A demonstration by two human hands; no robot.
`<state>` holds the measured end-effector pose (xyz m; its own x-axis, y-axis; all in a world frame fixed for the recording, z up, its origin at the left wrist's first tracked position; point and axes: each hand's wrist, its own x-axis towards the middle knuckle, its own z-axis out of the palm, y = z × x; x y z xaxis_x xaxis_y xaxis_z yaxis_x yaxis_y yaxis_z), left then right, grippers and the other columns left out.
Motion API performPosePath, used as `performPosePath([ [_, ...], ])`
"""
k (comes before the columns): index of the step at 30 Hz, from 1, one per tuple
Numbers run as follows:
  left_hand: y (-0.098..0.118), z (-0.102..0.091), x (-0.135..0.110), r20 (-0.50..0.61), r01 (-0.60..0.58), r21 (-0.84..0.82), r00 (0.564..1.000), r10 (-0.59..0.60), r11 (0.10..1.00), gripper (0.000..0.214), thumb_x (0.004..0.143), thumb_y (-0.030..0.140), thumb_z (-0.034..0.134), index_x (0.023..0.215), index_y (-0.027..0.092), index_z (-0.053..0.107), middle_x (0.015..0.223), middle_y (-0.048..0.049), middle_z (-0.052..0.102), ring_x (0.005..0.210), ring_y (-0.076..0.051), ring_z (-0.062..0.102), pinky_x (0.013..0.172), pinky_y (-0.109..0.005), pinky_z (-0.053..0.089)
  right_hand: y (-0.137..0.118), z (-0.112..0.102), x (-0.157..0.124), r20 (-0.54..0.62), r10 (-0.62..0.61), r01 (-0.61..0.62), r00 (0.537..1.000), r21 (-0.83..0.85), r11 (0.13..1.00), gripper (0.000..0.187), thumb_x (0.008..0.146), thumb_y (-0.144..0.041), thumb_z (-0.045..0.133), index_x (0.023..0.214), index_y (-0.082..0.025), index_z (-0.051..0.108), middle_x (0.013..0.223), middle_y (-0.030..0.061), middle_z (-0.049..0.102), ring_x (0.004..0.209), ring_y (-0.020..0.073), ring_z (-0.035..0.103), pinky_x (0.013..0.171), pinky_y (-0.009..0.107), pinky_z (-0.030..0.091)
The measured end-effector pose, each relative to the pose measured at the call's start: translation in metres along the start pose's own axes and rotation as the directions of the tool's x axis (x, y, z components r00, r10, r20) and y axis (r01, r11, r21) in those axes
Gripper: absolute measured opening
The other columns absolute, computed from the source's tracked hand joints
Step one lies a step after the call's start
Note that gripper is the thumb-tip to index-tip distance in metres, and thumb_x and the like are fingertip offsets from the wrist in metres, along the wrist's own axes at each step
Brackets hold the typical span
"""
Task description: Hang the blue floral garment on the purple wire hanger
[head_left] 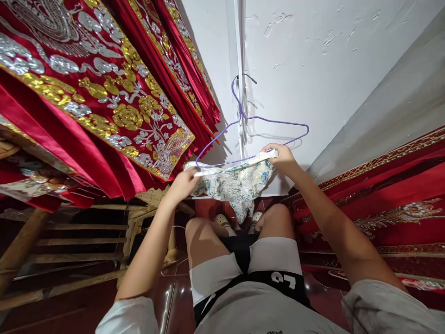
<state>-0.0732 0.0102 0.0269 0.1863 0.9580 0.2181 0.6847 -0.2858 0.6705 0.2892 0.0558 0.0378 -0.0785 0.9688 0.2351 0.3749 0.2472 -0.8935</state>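
A white garment with a blue and yellow floral print [239,181] hangs stretched between my hands, its gathered cloth drooping in the middle. My left hand [186,182] is closed on its left end, and my right hand [282,157] pinches the right end. Behind the garment's upper edge lies the lower bar of a purple wire hanger [274,121]. The hanger's dark hook points up against the white wall. Whether the cloth is looped over the bar, I cannot tell.
Red satin cloths with gold and silver sequins [128,116] hang at the left. More red beaded fabric [399,213] is on the right. A bamboo chair [83,241] stands at the lower left. The white wall [333,60] is straight ahead, with a narrow vertical strip on it.
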Motion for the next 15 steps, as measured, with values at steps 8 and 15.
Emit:
performPosePath([
  [8,0.07,-0.005,0.042,-0.304,-0.288,0.017,0.911,0.28,0.957,0.026,0.086,0.024,0.06,0.111,0.019,0.066,0.1,-0.0062,0.071,0.087,-0.02,0.063,0.086,-0.031,0.049,-0.021,-0.001,-0.033,0.063,-0.108,0.11,0.992,-0.024,0.994,0.03,0.061,-0.016,0.052,0.082,-0.017,0.073,0.073,0.0022,0.068,0.064,0.0157,0.054,0.061,0.028,0.041],
  [15,0.067,-0.015,0.05,-0.217,-0.303,-0.01,0.931,0.294,0.953,0.033,0.095,0.028,0.052,0.116,0.018,0.075,0.115,-0.0091,0.075,0.107,-0.025,0.068,0.1,-0.038,0.05,-0.001,-0.054,-0.007,-0.506,-0.185,0.222,0.843,0.014,0.975,0.066,0.066,-0.013,0.069,0.131,-0.019,0.064,0.081,0.002,0.069,0.064,0.0146,0.055,0.057,0.028,0.044],
])
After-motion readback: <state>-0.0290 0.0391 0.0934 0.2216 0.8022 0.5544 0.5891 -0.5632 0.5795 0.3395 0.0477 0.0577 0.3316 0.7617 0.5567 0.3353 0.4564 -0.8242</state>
